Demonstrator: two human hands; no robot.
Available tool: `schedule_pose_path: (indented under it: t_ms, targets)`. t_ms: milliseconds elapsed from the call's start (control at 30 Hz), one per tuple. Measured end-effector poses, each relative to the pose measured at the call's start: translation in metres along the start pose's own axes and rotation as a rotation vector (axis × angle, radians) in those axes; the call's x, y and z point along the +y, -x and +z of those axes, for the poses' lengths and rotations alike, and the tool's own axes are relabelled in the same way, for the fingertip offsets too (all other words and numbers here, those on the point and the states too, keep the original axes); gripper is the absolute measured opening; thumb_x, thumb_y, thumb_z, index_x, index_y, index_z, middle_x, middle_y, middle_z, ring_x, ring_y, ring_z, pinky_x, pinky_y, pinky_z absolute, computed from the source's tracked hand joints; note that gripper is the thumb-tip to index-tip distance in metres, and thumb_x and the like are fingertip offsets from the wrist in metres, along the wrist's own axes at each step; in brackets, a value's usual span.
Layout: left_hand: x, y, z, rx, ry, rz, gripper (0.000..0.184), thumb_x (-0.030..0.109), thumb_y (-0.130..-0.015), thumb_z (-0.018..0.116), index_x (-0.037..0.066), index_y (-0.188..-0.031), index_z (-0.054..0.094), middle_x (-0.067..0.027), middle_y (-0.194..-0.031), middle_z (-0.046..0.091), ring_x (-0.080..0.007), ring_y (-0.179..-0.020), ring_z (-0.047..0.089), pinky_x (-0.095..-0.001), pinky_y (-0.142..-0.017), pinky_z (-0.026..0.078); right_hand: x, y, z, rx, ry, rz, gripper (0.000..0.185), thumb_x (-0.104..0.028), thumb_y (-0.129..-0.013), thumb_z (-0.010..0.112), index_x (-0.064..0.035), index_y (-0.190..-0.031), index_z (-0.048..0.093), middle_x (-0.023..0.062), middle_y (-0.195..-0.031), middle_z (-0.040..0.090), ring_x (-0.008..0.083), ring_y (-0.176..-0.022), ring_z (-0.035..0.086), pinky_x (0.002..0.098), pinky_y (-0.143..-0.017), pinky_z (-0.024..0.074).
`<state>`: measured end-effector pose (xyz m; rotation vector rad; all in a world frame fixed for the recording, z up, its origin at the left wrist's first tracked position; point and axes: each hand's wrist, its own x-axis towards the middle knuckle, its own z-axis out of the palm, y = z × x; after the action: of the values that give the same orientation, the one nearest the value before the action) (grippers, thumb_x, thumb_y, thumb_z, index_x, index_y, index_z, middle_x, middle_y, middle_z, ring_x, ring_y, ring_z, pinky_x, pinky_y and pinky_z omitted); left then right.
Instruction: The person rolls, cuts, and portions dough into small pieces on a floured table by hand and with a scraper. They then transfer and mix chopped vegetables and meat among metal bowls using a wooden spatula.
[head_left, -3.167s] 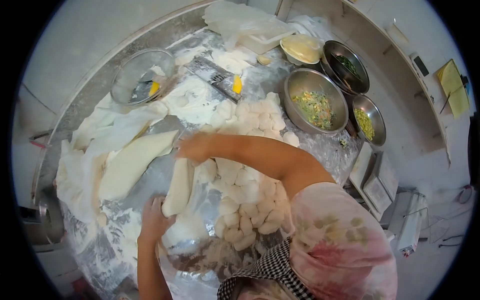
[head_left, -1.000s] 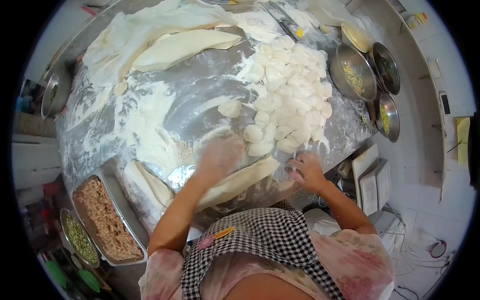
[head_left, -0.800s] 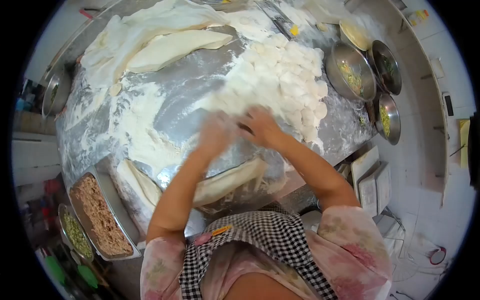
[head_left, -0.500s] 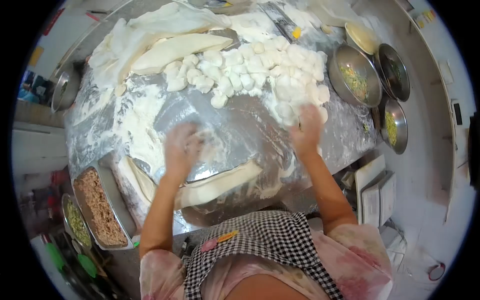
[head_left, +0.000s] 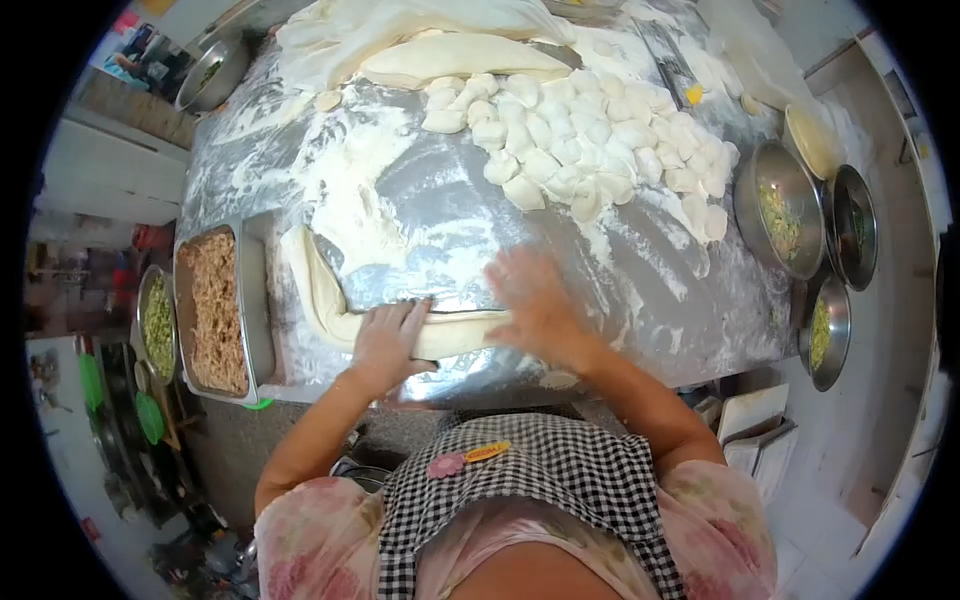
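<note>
A long, pale roll of dough (head_left: 465,332) lies bent near the table's front edge, its left arm pointing away from me. My left hand (head_left: 388,345) straddles the roll just right of the bend, fingers over its far side and thumb along its near side. At the roll's right end is my right hand (head_left: 540,312), fingers spread and slightly blurred; whether it touches the dough I cannot tell. Beyond both hands, many small rounded dough pieces (head_left: 560,140) lie in a floury cluster. Behind them sits a thick slab of dough (head_left: 460,60), partly under a clear plastic sheet (head_left: 330,30).
To the left stand a metal pan of minced filling (head_left: 258,310) and a bowl of chopped greens (head_left: 158,325). Several metal bowls crowd the right edge, including one with mixed filling (head_left: 745,205). A flat blade with a yellow end (head_left: 670,65) lies at the back. Flour covers the metal table (head_left: 650,330).
My left hand has come down onto the dough roll. My right hand has left the edge of the dough pieces and moved left and nearer. The camera view has shifted.
</note>
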<state>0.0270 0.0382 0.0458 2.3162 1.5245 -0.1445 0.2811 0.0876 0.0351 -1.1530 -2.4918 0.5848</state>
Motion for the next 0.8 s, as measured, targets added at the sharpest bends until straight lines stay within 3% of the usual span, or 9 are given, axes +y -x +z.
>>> schedule_pose_path:
  t_ms: [33,200,267,367,433,533,633,767,800]
  targets:
    - [-0.006,0.007,-0.001,-0.035,-0.041,-0.035,0.094,0.043,-0.060,0.078,0.007,-0.136,0.034,-0.0136,-0.119,0.047,-0.0284,-0.114,0.043,-0.0422,-0.098,0.033,-0.006,0.008,0.021,-0.032,0.054,-0.114,0.063,-0.029,-0.079,0.065,-0.0028,-0.131,0.040,0.0182,-0.133,0.040,0.0328,-0.128,0.034,0.0450,-0.106,0.0253]
    - [-0.017,0.001,0.022,0.184,0.038,0.043,0.073,0.040,-0.063,0.077,0.007,-0.122,0.048,-0.0130,-0.105,0.055,-0.0279,-0.095,0.056,-0.0375,-0.080,0.047,0.006,0.008,0.022,-0.528,0.115,0.041,0.056,-0.027,-0.073,0.066,-0.0095,-0.123,0.049,0.0113,-0.119,0.054,0.0259,-0.103,0.053,0.0401,-0.083,0.0444]
    - [0.006,-0.015,0.024,0.179,0.170,0.117,0.065,0.036,-0.066,0.075,0.007,-0.119,0.050,-0.0126,-0.105,0.057,-0.0272,-0.094,0.058,-0.0356,-0.078,0.048,0.043,0.050,0.006,-0.359,0.144,0.071,0.054,-0.023,-0.071,0.068,-0.0131,-0.121,0.052,0.0110,-0.115,0.056,0.0256,-0.099,0.055,0.0360,-0.081,0.0469]
    - [0.060,-0.046,0.028,0.046,0.256,0.222,0.062,0.034,-0.071,0.071,0.010,-0.123,0.048,-0.0125,-0.111,0.055,-0.0270,-0.102,0.054,-0.0380,-0.089,0.044,0.079,0.118,-0.039,-0.211,0.278,0.219,0.053,-0.022,-0.067,0.071,-0.0141,-0.118,0.055,0.0122,-0.123,0.051,0.0301,-0.110,0.049,0.0439,-0.093,0.0390]
    - [0.088,-0.054,0.035,0.242,0.067,0.302,0.065,0.036,-0.072,0.070,0.011,-0.127,0.045,-0.0123,-0.114,0.053,-0.0270,-0.106,0.051,-0.0427,-0.094,0.039,0.065,0.141,-0.057,-0.095,0.515,0.247,0.059,-0.024,-0.065,0.073,-0.0123,-0.120,0.054,0.0134,-0.129,0.046,0.0327,-0.117,0.044,0.0507,-0.099,0.0321]
    - [0.091,-0.052,0.043,0.303,-0.056,0.328,0.067,0.041,-0.074,0.067,0.013,-0.130,0.041,-0.0121,-0.118,0.050,-0.0263,-0.111,0.047,-0.0484,-0.099,0.031,-0.001,0.103,-0.042,-0.507,0.202,0.429,0.057,-0.037,-0.078,0.061,-0.0131,-0.129,0.048,0.0190,-0.137,0.036,0.0349,-0.130,0.028,0.0592,-0.103,0.0195]
    - [0.077,-0.071,0.043,0.139,-0.069,0.234,0.068,0.046,-0.077,0.062,0.013,-0.131,0.040,-0.0118,-0.114,0.052,-0.0246,-0.107,0.050,-0.0459,-0.095,0.036,0.010,0.083,0.016,0.035,0.350,0.304,0.076,-0.034,-0.068,0.072,-0.0064,-0.133,0.041,0.0211,-0.138,0.035,0.0403,-0.129,0.027,0.0633,-0.102,0.0155]
    - [0.049,-0.109,0.001,-0.143,0.036,-0.189,0.068,0.050,-0.078,0.059,0.012,-0.131,0.040,-0.0108,-0.098,0.058,-0.0214,-0.088,0.056,-0.0374,-0.076,0.046,0.100,0.004,0.000,0.268,0.515,0.580,0.070,-0.039,-0.083,0.057,-0.0092,-0.140,0.029,0.0223,-0.142,0.028,0.0422,-0.133,0.019,0.0652,-0.101,0.0150]
    - [0.028,-0.101,0.010,0.043,-0.030,-0.130,0.067,0.048,-0.079,0.060,0.011,-0.131,0.041,-0.0101,-0.092,0.058,-0.0203,-0.080,0.056,-0.0354,-0.069,0.046,0.115,0.005,-0.004,0.277,0.551,0.579,0.070,-0.039,-0.082,0.058,-0.0105,-0.140,0.030,0.0217,-0.143,0.028,0.0416,-0.134,0.019,0.0649,-0.102,0.0145]
